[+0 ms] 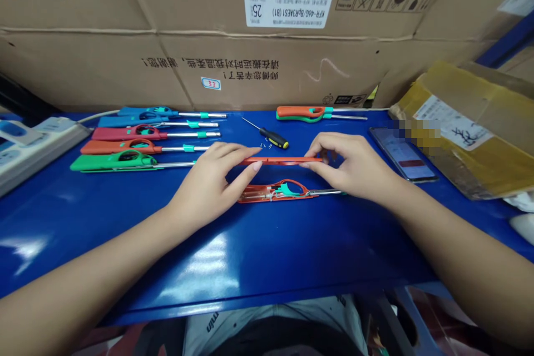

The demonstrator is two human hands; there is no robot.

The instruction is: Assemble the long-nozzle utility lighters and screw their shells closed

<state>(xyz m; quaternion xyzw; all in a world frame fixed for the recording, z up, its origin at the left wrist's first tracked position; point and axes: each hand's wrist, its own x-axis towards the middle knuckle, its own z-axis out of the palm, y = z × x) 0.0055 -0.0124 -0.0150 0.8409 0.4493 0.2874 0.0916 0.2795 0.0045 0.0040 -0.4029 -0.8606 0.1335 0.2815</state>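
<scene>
Between my two hands I hold an orange lighter casing half point(283, 161), seen nearly edge-on. My left hand point(219, 178) pinches its left end between thumb and fingers. At the right end, my right hand point(344, 161) grips it the same way. Just below lies an opened orange long-necked lighter point(273, 192), with its inner parts, a teal trigger and a metal tube showing. A black and yellow screwdriver point(274, 138) rests behind the casing half, with several small screws point(266, 144) beside its handle.
Several long-necked lighters lie in a row at left, among them a green one point(112, 161) and a red one point(129, 133). Two more lighters point(300, 113) sit at the back. A phone point(403, 154) and a taped carton point(454, 128) are right; a power strip point(41, 144) is left.
</scene>
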